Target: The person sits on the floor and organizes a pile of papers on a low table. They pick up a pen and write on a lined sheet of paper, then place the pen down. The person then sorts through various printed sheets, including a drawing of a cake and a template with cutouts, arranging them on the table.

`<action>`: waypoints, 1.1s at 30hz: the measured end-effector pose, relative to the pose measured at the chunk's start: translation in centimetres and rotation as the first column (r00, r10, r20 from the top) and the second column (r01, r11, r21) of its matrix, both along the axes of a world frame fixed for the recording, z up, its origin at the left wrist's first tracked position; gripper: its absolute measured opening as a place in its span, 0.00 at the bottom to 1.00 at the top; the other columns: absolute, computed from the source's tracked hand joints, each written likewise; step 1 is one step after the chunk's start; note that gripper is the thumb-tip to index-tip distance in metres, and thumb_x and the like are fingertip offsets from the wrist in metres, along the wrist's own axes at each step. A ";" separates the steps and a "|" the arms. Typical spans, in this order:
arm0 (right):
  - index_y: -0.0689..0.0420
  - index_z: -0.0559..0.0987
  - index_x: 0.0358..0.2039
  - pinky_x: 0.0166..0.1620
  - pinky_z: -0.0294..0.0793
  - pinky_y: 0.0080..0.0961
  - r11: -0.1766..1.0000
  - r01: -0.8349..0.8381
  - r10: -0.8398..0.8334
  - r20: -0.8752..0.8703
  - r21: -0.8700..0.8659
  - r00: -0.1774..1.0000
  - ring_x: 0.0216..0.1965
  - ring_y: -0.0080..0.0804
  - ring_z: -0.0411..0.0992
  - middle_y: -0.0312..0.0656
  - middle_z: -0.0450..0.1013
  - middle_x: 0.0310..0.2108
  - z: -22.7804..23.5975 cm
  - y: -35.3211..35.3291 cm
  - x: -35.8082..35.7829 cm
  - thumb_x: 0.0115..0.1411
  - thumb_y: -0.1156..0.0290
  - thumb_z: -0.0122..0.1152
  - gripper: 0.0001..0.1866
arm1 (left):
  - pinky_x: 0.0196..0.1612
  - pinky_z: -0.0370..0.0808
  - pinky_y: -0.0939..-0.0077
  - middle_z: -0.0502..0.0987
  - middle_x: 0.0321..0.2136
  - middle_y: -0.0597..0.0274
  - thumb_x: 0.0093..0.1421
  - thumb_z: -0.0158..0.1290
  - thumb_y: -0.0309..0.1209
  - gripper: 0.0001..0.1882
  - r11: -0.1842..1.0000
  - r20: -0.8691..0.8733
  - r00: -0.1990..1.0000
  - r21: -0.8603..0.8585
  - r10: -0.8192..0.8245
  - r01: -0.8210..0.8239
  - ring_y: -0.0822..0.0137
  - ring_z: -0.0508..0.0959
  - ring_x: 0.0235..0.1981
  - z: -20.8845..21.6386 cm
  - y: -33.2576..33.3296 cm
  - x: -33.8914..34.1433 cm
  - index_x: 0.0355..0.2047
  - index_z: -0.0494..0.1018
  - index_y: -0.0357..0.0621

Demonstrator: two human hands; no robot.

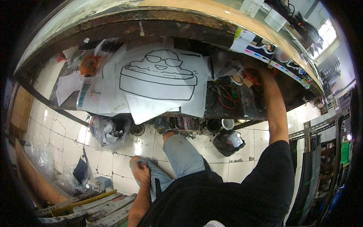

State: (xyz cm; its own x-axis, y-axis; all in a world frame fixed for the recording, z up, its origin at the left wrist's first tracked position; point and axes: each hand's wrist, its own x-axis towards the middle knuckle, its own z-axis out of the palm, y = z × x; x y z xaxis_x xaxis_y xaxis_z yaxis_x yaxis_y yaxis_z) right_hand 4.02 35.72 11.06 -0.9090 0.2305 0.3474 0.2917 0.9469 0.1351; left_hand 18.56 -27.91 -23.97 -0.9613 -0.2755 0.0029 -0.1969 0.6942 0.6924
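My right arm stretches into the shadowed shelf under the worktop, at the right. There my right hand (264,71) is beside a red, shiny item (251,75); its fingers are lost in the dark, so their grip is unclear. A roll of tape (237,79) and a reddish loop of cord (229,97) lie nearby on the shelf. Over my bent left knee rests my left hand (141,174), its fingers curled in; anything inside them is hidden. A large sheet (159,81) with a black line drawing of a smiling figure in sunglasses covers the shelf's middle.
Above the shelf runs the thick worktop edge (124,19), with printed colour sheets (252,44) hanging at its right. Below stand a clear plastic bag of scraps (109,132) and a black bag (229,145) holding a white bottle. An orange tape dispenser (89,65) sits far left.
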 end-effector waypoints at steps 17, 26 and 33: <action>0.53 0.74 0.52 0.56 0.63 0.48 0.998 -0.007 0.018 -0.157 0.067 0.987 0.53 0.51 0.67 0.52 0.70 0.52 0.2 -1.0 1.6 0.59 0.58 0.53 0.22 | 0.40 0.73 0.59 0.79 0.30 0.46 0.53 0.59 0.35 0.16 1.000 0.106 0.994 -0.006 -0.025 0.026 0.47 0.79 0.34 1.8 0.3 -0.1 0.38 0.76 0.37; 0.52 0.74 0.52 0.56 0.64 0.48 0.985 0.139 -0.088 -0.400 0.100 0.912 0.54 0.50 0.67 0.52 0.70 0.52 3.9 -1.1 4.2 0.60 0.58 0.52 0.21 | 0.43 0.73 0.62 0.79 0.34 0.47 0.54 0.57 0.35 0.17 0.998 0.147 0.987 0.023 -0.065 0.062 0.50 0.79 0.36 0.6 -0.3 -0.3 0.41 0.76 0.37; 0.55 0.78 0.47 0.40 0.74 0.39 0.875 -0.196 0.357 -0.317 0.442 0.879 0.37 0.41 0.74 0.47 0.76 0.39 1.1 -12.9 9.8 0.51 0.70 0.59 0.20 | 0.42 0.74 0.67 0.78 0.37 0.49 0.58 0.56 0.33 0.16 0.939 0.120 0.987 0.340 -0.103 0.057 0.56 0.79 0.38 1.0 -0.7 -0.3 0.42 0.74 0.32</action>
